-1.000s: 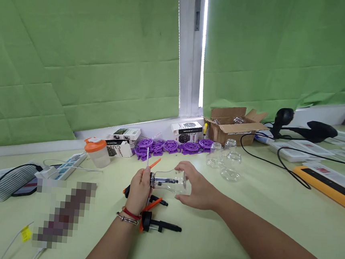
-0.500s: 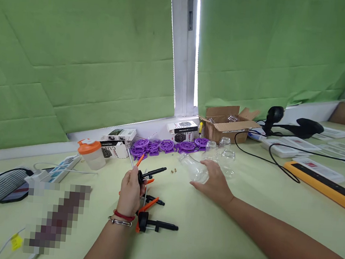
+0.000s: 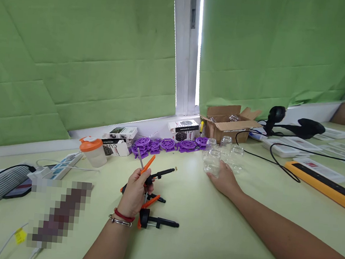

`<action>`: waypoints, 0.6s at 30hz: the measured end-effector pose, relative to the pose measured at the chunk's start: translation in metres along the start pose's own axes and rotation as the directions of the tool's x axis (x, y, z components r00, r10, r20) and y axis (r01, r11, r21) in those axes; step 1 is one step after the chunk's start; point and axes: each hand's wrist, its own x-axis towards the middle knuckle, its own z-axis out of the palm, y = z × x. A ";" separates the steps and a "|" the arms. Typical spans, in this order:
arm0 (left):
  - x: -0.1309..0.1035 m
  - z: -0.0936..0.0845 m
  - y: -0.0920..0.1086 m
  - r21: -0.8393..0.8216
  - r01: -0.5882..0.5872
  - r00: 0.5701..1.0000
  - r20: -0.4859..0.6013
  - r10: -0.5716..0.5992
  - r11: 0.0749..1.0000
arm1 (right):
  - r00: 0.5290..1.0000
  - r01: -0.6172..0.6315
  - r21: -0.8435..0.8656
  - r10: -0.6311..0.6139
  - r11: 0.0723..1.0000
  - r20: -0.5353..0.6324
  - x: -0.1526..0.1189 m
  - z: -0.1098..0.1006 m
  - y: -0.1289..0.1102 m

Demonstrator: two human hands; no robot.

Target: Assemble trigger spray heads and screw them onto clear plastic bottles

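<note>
My left hand (image 3: pixel 133 194) is closed around a sprayer head (image 3: pixel 161 173), black with an orange lever; a thin metal rod sticks up beside its thumb. Two similar sprayer heads lie on the table by that wrist, one partly hidden (image 3: pixel 158 198) and one nearer (image 3: pixel 164 222). Further right, my right hand (image 3: pixel 224 181) wraps around the side of a clear bottle (image 3: pixel 212 160), which stands upright on the table. Several more clear bottles (image 3: pixel 226 144) stand just behind and beside it. Tiny brass-coloured pieces (image 3: pixel 175 169) lie between the hands.
Purple wheel-shaped parts (image 3: pixel 167 145) line the back beside printed boxes (image 3: pixel 183 126). An open carton (image 3: pixel 228 126) stands behind the bottles. An orange-lidded shaker (image 3: pixel 93 151) and power strip (image 3: pixel 68 164) are left. Black cables (image 3: pixel 274 158) and a yellow-black bar (image 3: pixel 316 180) lie right.
My right hand has moved right with the clear bottle, which went from tilted to upright beside the others. My left hand has shifted slightly right and raised the sprayer head's orange lever.
</note>
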 end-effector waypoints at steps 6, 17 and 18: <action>-0.005 0.002 0.004 0.044 0.021 0.999 0.026 -0.022 0.999 | 0.952 0.220 -0.031 -0.221 0.975 -0.212 -0.025 -0.026 -0.032; -0.016 0.013 -0.005 0.226 -0.205 0.977 0.109 0.184 0.952 | 0.697 -0.146 0.734 -0.458 0.663 0.552 -0.084 -0.029 -0.153; -0.015 0.012 -0.007 0.266 -0.282 0.958 0.123 0.258 0.922 | 0.691 -0.251 0.766 -0.444 0.592 0.570 -0.085 -0.027 -0.155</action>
